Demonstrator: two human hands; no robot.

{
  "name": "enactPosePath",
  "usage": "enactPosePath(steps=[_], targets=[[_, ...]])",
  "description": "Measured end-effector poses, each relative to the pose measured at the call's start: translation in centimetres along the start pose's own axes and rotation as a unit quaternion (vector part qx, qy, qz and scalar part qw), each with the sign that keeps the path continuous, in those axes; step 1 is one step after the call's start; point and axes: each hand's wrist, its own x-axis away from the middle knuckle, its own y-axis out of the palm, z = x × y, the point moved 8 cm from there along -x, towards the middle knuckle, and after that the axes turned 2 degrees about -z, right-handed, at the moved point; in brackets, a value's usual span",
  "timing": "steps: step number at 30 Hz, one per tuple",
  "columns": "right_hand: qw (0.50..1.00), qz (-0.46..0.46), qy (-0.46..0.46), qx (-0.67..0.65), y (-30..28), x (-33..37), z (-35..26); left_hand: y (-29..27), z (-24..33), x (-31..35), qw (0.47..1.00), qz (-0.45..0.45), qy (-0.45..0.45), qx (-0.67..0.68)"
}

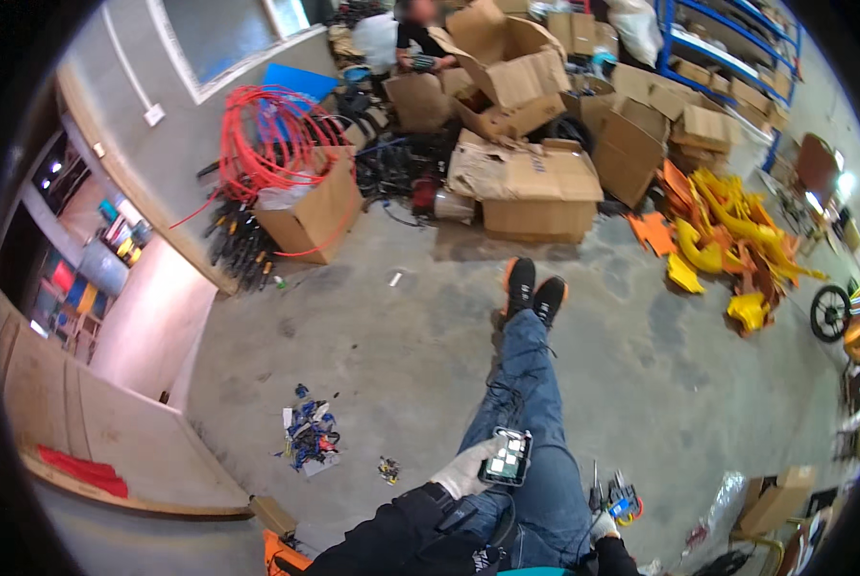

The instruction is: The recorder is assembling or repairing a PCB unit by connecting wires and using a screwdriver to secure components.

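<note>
My left hand (466,468), in a white glove, grips a small black electronic box (507,457) over my thighs. The box's face is uncovered and shows a green circuit board with pale patches. Dark cables trail along my jeans beside it. Low by my right thigh is my right hand (604,526), also in a white glove; its fingers are too small and partly hidden to read. Just beyond it on the floor lie a long thin tool (596,486), like a screwdriver, and several hand tools (625,504) with blue, red and yellow parts.
Left of my legs lie a heap of small blue and black parts (311,432) and a smaller pile (388,469). Cardboard boxes (540,197), a red hose coil (271,139) and yellow-orange plastic panels (718,230) stand farther off. Another person (420,43) sits at the back.
</note>
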Motion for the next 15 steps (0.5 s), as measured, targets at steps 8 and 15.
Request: enactPosePath(steps=[8, 15], targets=[[0.998, 0.01, -0.052, -0.028, 2.6, -0.9, 1.6, -1.5, -0.6, -0.7, 0.999, -0.009, -0.006, 0.038], [0.998, 0.004, -0.028, -0.056, 1.1, -1.1, 1.6, -1.5, -0.5, -0.7, 0.999, -0.041, 0.006, 0.02]])
